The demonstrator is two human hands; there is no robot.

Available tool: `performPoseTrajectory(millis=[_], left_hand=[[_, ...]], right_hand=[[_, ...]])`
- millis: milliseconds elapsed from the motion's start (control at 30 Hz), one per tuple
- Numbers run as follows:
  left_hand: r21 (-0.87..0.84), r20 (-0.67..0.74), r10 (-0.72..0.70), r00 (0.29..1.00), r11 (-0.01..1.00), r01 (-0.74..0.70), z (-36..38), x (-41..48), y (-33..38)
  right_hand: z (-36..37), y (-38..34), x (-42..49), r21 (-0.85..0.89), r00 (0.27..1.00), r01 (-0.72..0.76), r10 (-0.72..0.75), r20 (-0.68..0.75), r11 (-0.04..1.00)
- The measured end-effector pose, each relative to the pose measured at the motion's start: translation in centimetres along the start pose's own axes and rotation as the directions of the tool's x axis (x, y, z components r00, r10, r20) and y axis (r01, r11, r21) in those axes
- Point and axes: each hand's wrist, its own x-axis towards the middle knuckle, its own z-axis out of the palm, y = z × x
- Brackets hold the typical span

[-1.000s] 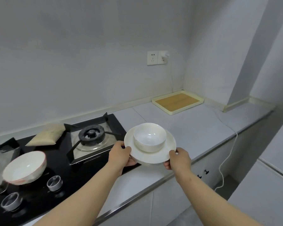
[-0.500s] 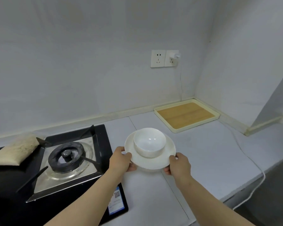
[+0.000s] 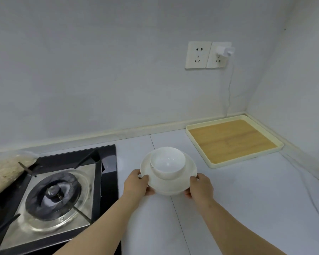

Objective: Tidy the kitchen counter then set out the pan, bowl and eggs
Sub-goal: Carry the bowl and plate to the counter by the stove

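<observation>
Left hand (image 3: 136, 184) and right hand (image 3: 201, 186) each grip the plate's (image 3: 173, 186) rim — empty bowl (image 3: 167, 163) on it.

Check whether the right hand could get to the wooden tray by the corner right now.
Probably not yet: the right hand grips the plate carrying the bowl. The counter toward the tray looks clear.

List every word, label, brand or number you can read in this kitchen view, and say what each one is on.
None can be read. The bowl, the plate, the stove, the wall sockets, the charger and the tray show no legible print. The bag by the stove shows none either.
</observation>
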Motion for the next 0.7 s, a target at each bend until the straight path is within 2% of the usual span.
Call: performPoseTrajectory(millis=[200, 333, 400, 567, 700], left_hand=[[-0.022, -0.098, -0.008, 0.995, 1.0, 0.006, 2.7, 2.4, 0.3], [0.014, -0.176, 0.018, 0.984, 1.0, -0.016, 4.3, 3.6, 1.0], [0.065, -0.192, 0.03, 0.981, 0.998, -0.018, 4.9, 4.4, 1.3], [0.378, -0.249, 0.077, 0.965, 0.926, 0.024, 6.5, 6.9, 2.1], [0.35, -0.256, 0.068, 0.964, 0.937, 0.027, 7.5, 8.2, 3.1]], right_hand=[[0.0, -0.5, 4.9, -0.074, 0.997, 0.009, -0.003, 0.076, 0.997], [0.0, -1.1, 7.9, -0.06, 0.993, 0.032, -0.024, 0.118, 0.998], [0.2, -1.3, 9.0, -0.048, 0.993, 0.029, -0.024, 0.111, 0.998], [0.8, -2.1, 11.8, -0.088, 0.993, 0.04, -0.03, 0.118, 0.995], [1.5, -2.7, 13.5, -0.11, 0.996, 0.056, -0.047, 0.082, 0.992]])
